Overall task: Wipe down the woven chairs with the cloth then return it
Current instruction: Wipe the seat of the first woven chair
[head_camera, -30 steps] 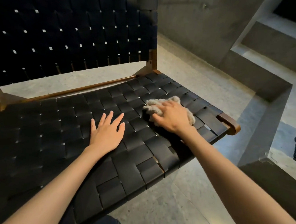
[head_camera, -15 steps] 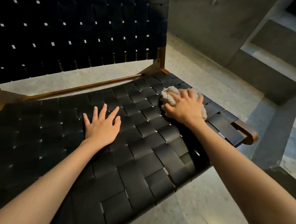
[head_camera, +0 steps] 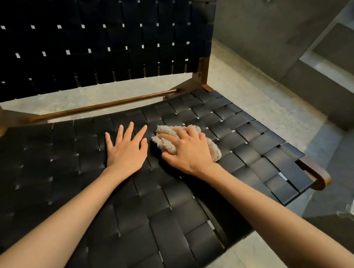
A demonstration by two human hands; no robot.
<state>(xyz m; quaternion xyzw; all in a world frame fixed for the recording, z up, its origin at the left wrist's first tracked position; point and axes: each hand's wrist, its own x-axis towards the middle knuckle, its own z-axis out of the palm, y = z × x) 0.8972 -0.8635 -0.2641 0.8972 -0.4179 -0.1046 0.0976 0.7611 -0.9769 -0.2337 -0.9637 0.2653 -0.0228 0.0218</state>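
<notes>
Mid-wipe on the black woven-strap chair seat (head_camera: 254, 147): right hand (head_camera: 188, 150) clutching the scrunched beige cloth (head_camera: 164, 140), left hand (head_camera: 127, 149) splayed flat beside it, next stroke probably needs that palm shifted.

Fluffy terry cloth (head_camera: 165, 140) — smooth, faintly glossy woven chair (head_camera: 244, 142) straps.

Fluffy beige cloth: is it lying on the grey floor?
No, the fluffy beige cloth sits bunched on the black woven chair seat, gripped by the right hand.
</notes>
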